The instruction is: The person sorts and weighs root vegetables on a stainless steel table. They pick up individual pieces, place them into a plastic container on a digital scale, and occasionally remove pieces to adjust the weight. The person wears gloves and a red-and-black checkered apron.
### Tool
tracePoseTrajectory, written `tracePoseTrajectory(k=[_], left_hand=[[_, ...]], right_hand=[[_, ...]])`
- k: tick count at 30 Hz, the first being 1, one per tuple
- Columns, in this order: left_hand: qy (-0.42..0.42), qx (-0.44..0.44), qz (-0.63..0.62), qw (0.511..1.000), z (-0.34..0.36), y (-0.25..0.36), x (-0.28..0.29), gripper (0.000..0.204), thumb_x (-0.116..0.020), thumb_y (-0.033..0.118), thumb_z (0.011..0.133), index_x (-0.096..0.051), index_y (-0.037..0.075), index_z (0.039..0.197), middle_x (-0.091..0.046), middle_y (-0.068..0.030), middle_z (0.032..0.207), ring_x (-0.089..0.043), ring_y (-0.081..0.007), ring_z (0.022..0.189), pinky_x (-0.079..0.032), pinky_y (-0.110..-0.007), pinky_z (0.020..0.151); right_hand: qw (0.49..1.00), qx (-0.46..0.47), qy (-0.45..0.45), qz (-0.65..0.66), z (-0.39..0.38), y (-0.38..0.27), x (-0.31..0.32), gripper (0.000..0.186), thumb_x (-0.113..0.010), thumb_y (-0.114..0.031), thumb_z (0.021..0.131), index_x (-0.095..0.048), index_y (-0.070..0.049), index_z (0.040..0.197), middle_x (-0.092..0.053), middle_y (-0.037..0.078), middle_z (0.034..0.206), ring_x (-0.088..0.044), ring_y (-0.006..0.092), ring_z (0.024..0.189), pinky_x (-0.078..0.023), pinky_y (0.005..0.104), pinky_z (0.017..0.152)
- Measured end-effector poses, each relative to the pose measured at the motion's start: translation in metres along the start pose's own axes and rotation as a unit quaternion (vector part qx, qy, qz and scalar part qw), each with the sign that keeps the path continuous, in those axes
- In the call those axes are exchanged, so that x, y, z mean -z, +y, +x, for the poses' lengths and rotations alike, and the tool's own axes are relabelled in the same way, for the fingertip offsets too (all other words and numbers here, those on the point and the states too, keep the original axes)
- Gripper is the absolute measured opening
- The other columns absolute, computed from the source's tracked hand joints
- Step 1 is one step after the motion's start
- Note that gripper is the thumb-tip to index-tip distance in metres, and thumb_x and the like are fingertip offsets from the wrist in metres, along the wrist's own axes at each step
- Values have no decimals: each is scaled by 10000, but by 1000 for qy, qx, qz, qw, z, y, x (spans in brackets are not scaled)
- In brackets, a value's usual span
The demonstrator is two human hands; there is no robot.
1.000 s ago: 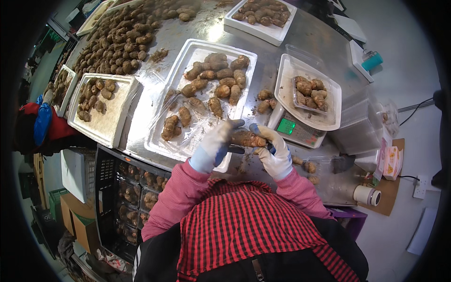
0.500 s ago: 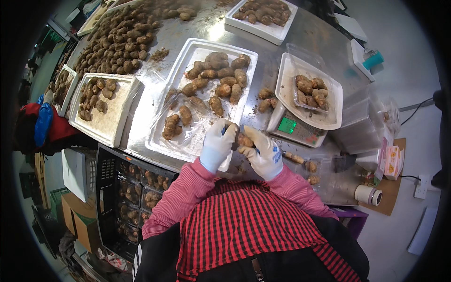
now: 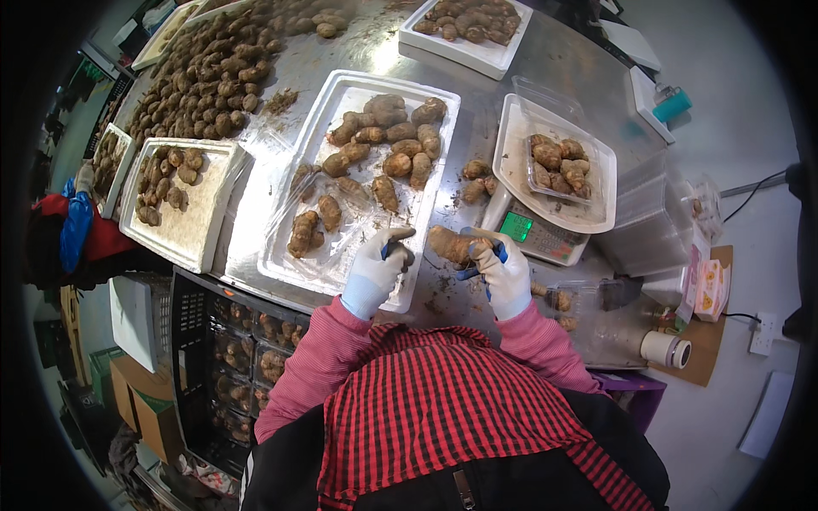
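We are listing: white tray (image 3: 345, 95), eleven o'clock. Left hand (image 3: 375, 268), nine o'clock: hanging half-curled, newly released. Right hand (image 3: 507, 279), three o'clock: gripping. Brown tuber (image 3: 449, 244), right hand's ten o'clock: now being held one-handed, seemingly freeing the left.

Nothing legible; marks on green scale display (image 3: 515, 226) too small to read.

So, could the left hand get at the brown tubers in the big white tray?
Probably yes: the left hand looks empty, at the near end of the big white tray, with uncovered tubers just ahead; clear plastic seems to cover others.
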State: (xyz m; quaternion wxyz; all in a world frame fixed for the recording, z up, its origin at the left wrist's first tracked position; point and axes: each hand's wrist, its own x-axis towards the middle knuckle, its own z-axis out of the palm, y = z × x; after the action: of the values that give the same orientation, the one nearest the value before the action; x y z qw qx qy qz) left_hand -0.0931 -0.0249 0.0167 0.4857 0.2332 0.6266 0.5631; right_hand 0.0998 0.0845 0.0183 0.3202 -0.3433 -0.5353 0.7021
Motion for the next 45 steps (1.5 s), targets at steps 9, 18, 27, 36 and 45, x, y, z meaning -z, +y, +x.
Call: tracePoseTrajectory(k=[9, 18, 27, 36, 45], left_hand=[[-13, -8, 67, 998, -9, 21, -29, 298, -599, 209, 934, -612, -42, 1095, -659, -77, 803, -632, -130, 729, -505, -270, 657], [-36, -188, 191, 963, -6, 9, -29, 151, -570, 44, 913, -650, 8, 1035, -641, -75, 754, -629, -146, 705, -510, -290, 652], [26, -271, 405, 873, 12, -9, -23, 215, -563, -15, 839, -653, 26, 1030, -674, -147, 892, -656, -310, 795, -517, -387, 734], [178, -235, 645, 705, 72, 25, 4, 432, -700, 360, 799, -607, 62, 1098, -675, -131, 941, -629, -323, 916, -415, -476, 844], [31, 13, 613, 789, 139, 38, 21, 631, -726, 387, 777, -582, 10, 1262, -660, -215, 1138, -640, -331, 1084, -501, -425, 924]], right_hand=[[986, -94, 10, 138, -2, 10, -3, 150, -569, -142, 993, -578, -5, 1052, -568, 15, 907, -576, 112, 764, -564, 285, 682], [996, 67, 16, -57, -12, 10, 1, 338, -606, -139, 980, -544, -48, 1300, -628, 5, 995, -519, 45, 762, -445, 191, 691], [973, 99, 63, -199, -46, -4, 71, 379, -582, -161, 989, -530, 12, 1322, -618, 100, 1210, -597, 134, 1049, -492, 248, 876], [843, -93, 384, -364, -138, 15, 264, 241, -564, -176, 954, -653, -30, 1124, -646, 41, 872, -582, 115, 767, -481, 282, 709], [715, -123, 154, -671, -122, 2, 247, 373, -551, -295, 929, -639, -32, 1178, -670, 187, 1087, -638, 343, 998, -479, 437, 920]])
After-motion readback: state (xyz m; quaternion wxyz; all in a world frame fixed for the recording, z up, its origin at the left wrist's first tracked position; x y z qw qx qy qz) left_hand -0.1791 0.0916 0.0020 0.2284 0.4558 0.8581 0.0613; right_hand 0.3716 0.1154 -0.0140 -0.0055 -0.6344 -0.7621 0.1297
